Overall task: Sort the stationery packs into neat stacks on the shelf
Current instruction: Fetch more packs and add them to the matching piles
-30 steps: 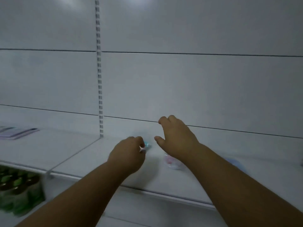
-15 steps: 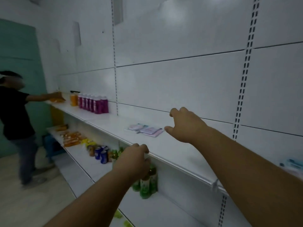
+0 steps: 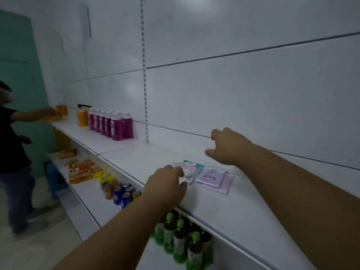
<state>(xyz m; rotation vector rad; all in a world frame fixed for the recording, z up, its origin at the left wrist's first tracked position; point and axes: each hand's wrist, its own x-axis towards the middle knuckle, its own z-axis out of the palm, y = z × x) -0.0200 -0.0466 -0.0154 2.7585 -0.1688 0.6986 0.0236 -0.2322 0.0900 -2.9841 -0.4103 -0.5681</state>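
Several flat stationery packs lie overlapping on the white shelf (image 3: 148, 160): a clear pack with a pink round print (image 3: 190, 169), a purple pack (image 3: 210, 175) beside it, and a pink pack (image 3: 227, 182) underneath. My left hand (image 3: 165, 184) reaches in from the front; its thumb and fingertips pinch the near left edge of the pink-print pack, hiding that corner. My right hand (image 3: 228, 147) hovers just behind and above the packs. Its fingers are loosely curled and apart, holding nothing.
Purple bottles (image 3: 115, 123) and orange bottles (image 3: 81, 116) stand further left on the same shelf. Below are green bottles (image 3: 181, 238), cans (image 3: 121, 191) and orange snack packs (image 3: 81, 170). Another person (image 3: 11, 152) stands at the far left, reaching to the shelf.
The view swung left along the shelf to the pile of packs. My left hand rose from below the shelf edge to the pink-print pack. My right hand came over the pile.
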